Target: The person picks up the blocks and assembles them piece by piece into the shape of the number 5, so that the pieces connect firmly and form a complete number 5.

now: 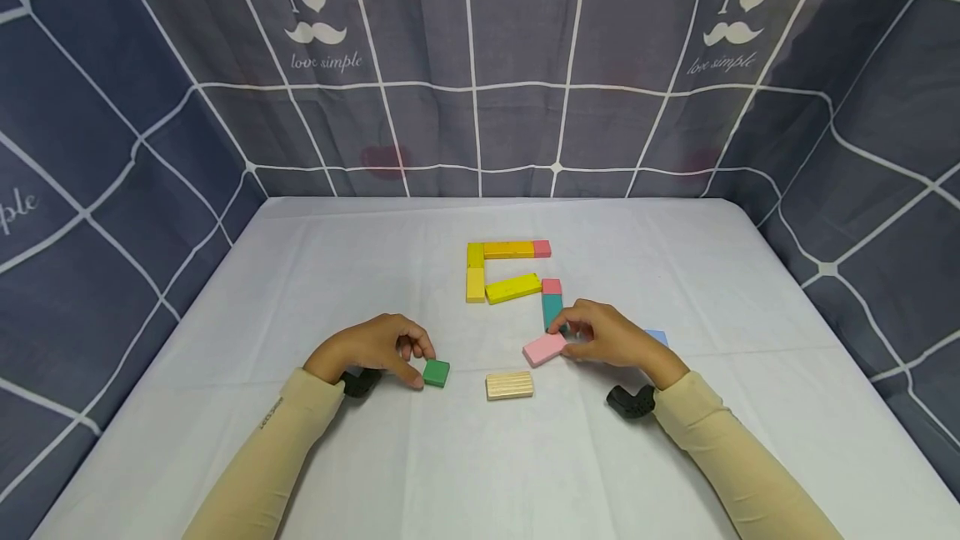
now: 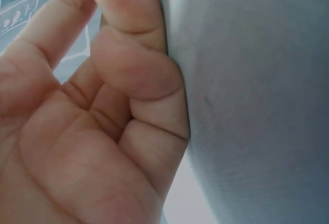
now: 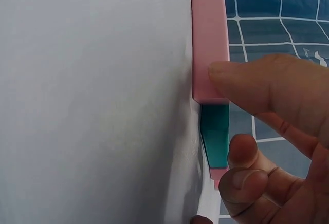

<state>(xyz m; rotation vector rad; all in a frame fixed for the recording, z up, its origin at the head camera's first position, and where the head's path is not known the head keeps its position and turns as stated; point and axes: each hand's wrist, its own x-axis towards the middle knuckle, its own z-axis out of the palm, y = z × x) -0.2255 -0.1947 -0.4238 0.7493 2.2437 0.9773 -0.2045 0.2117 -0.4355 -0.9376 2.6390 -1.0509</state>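
Observation:
My left hand [image 1: 378, 348] rests on the white table at the left. Its thumb and index finger pinch a small green block [image 1: 437, 373] at its left and far sides. The left wrist view shows this hand [image 2: 103, 106] with curled fingers on the cloth, the green block out of sight. With thumb and index finger, my right hand [image 1: 607, 336] holds a pink block [image 1: 544, 350] that lies slanted just below a teal block [image 1: 552, 312]. In the right wrist view the thumb presses the side of the pink block [image 3: 209, 39]; the teal block [image 3: 215, 136] stands behind it.
Yellow blocks [image 1: 476, 284] and small pink ones [image 1: 542, 249] form an angular outline farther back; a yellow block [image 1: 513, 288] slants inside. A pale wooden block [image 1: 509, 386] lies between the hands. A blue block [image 1: 657, 337] is partly hidden behind my right hand.

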